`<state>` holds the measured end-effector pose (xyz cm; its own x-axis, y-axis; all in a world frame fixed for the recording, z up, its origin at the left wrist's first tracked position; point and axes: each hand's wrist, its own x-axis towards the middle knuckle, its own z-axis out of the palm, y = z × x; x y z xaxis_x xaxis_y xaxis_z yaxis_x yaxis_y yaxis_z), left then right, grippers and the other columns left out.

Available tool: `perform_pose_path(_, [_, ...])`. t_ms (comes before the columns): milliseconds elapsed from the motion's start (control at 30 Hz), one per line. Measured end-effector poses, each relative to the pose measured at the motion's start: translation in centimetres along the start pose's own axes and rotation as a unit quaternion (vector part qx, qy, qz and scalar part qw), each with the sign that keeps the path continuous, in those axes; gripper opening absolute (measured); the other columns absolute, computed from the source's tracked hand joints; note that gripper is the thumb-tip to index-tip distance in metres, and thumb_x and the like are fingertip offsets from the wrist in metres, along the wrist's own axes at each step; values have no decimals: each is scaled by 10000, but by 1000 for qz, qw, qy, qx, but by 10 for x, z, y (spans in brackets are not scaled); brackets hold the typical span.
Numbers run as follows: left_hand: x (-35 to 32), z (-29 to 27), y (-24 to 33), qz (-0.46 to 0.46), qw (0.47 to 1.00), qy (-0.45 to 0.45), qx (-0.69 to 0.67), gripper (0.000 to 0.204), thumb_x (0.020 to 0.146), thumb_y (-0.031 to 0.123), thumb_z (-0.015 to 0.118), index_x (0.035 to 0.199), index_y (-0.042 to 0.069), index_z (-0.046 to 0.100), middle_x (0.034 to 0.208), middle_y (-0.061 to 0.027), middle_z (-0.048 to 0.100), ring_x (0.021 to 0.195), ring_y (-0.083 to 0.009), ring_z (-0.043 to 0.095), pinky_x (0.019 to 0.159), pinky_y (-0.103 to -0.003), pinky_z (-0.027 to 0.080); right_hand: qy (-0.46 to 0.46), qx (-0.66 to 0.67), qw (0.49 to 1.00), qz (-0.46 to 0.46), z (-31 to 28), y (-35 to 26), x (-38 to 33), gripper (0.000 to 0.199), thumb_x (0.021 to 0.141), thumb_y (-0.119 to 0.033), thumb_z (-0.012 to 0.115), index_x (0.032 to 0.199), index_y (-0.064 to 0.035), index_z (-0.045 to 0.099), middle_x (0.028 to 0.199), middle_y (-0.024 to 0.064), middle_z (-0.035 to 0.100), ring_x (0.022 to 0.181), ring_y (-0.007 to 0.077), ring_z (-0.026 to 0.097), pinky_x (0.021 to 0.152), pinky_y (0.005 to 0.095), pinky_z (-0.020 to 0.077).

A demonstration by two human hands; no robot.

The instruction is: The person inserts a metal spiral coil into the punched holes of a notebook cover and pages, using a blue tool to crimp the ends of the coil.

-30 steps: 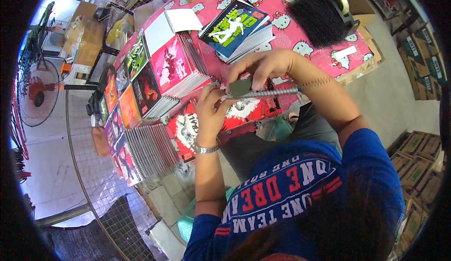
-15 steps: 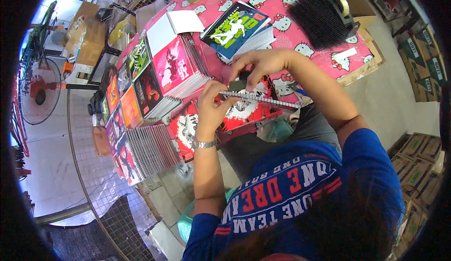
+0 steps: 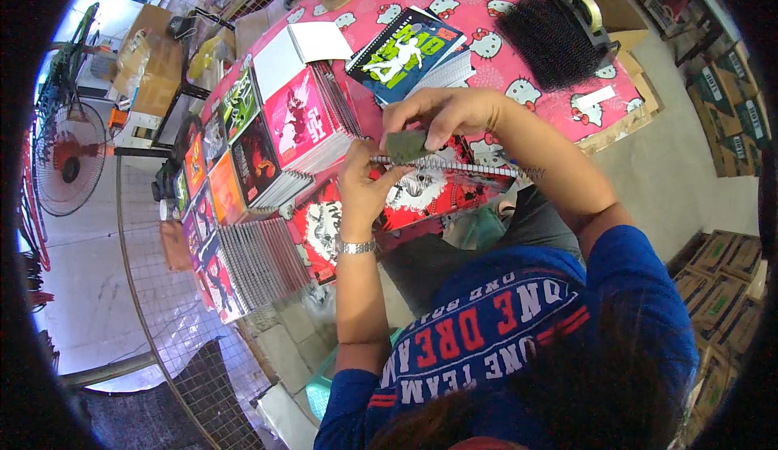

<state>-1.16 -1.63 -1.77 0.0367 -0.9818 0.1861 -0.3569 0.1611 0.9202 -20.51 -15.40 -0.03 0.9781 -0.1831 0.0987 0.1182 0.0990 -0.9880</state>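
The left hand (image 3: 365,187) is clamped on the left end of a wire coil (image 3: 478,167); just beside, the right hand (image 3: 446,118) pinches a dark block (image 3: 408,147) over it.

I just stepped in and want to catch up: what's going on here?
A person is working over a pink patterned table. The left hand pinches one end of a spiral-bound notebook, seen nearly edge-on. The right hand holds a small dark block at its coil, whose far end sticks out near the right forearm. Stacked notebooks stand to the left.
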Motion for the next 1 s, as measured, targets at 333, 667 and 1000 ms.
perform_pose_path(333, [-3, -4, -2, -33, 997, 47, -47, 243, 817, -22, 714, 1010, -2, 569, 853, -52, 590, 737, -153, 644, 666, -239, 510, 311, -404, 853, 109, -20, 40, -55, 498, 780, -304, 730, 1216, -82, 634, 1042, 118, 667, 1006, 243, 606, 896, 378, 452])
perform_pose_path(667, [-41, 7, -11, -60, 970, 197, -127, 306, 996, 265, 545, 977, -39, 576, 857, -77, 579, 568, -134, 632, 454, -238, 500, 411, -633, 634, 166, 80, 125, -171, 720, 822, -389, 681, 1436, -150, 392, 1367, 155, 469, 1303, 400, 385, 1073, 507, 319])
perform_pose_path(1000, [-45, 14, -2, -31, 972, 216, -81, 198, 886, 59, 688, 1024, -52, 597, 860, -71, 607, 653, -112, 649, 483, -227, 518, 378, -457, 805, -27, 126, 29, -71, 580, 748, -214, 744, 1278, -73, 555, 1198, 164, 574, 1092, 347, 520, 962, 448, 411])
